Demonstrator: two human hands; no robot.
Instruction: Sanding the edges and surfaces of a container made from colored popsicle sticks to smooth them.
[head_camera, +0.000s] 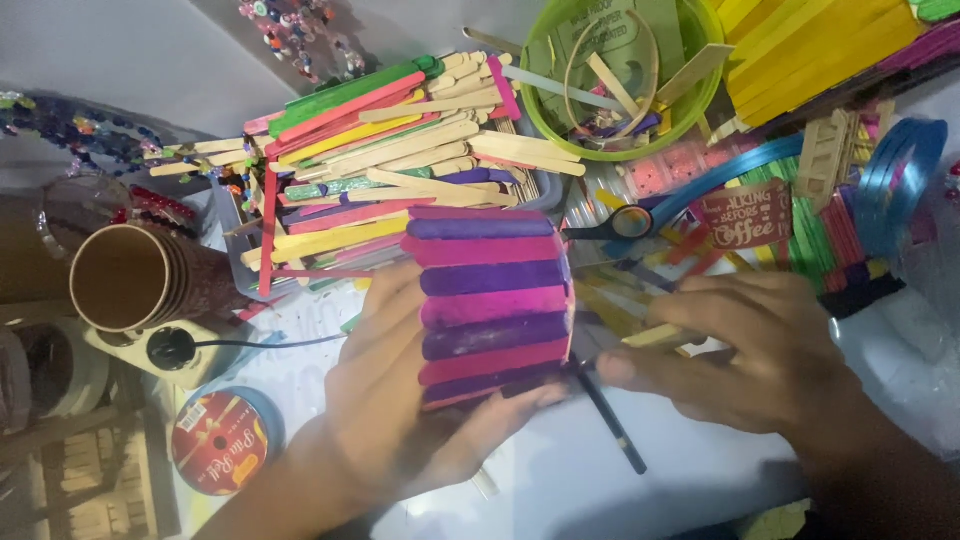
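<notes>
My left hand (400, 400) wraps around a small cylinder (490, 300) clad in alternating pink and purple craft sticks, lying on its side with thumb under and fingers behind it. My right hand (750, 360) rests palm down to the right of it, its fingertips at the cylinder's edge. A thin black pencil-like stick (610, 425) lies slanted just below those fingertips; whether my right hand grips it I cannot tell.
A heap of coloured craft sticks (380, 150) lies behind the cylinder. A green bowl (530, 120) with sticks, scissors (630, 222), blue ribbon (900, 170), a stack of brown paper cups (130, 280), a red ribbon spool (220, 440) and beads (70, 130) surround the hands.
</notes>
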